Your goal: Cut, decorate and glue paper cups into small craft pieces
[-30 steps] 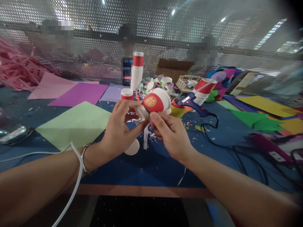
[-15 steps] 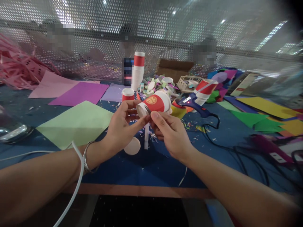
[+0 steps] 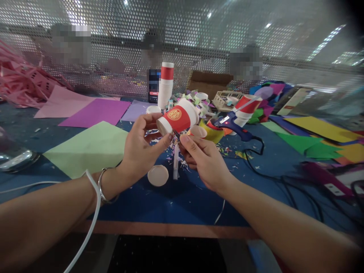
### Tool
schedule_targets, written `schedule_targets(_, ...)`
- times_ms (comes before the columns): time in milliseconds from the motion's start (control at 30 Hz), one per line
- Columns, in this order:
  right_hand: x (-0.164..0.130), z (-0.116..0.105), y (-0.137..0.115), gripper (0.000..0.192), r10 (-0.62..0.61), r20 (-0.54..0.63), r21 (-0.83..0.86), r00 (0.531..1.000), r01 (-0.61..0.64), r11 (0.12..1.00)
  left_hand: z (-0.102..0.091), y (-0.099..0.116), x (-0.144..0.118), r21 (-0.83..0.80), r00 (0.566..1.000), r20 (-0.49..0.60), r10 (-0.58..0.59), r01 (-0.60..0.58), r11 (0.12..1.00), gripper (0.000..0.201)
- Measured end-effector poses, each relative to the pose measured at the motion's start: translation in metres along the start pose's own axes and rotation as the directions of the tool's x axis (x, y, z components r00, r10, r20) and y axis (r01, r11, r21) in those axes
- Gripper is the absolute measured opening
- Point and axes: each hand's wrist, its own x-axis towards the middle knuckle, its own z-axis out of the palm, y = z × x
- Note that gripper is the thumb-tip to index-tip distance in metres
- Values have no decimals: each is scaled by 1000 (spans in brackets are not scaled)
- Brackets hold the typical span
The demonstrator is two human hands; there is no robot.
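Note:
My left hand (image 3: 143,146) grips a red and white paper cup (image 3: 184,116) with a gold emblem, tilted on its side with its base toward me. Pinched in my right hand (image 3: 203,153) is a small dark pointed tool (image 3: 176,133), mostly hidden by the fingers. Its tip lies close to the cup's base edge; whether it touches, I cannot tell. Just beyond the right fingers shows the round mouth of another cup (image 3: 198,131). Below my hands, a pale paper disc (image 3: 158,175) rests on the blue table beside a clear stick (image 3: 176,163).
Stacked cups (image 3: 167,87) stand at the back beside a phone (image 3: 154,85). A glue gun (image 3: 233,123) with a black cord is on the right. Coloured sheets (image 3: 93,148) lie on both sides. A heap of paper cuttings (image 3: 196,102) sits before a perforated metal screen (image 3: 127,57).
The held cup has shifted a little left and away from my right hand, with my left hand moving along. The other cup's mouth shows more clearly now.

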Motion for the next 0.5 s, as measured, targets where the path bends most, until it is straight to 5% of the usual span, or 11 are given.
schedule_targets(500, -3, 0, 1, 47, -48, -39, -23, 998, 47, 999, 4, -3, -16, 34, 987, 87, 133, -137, 990, 39)
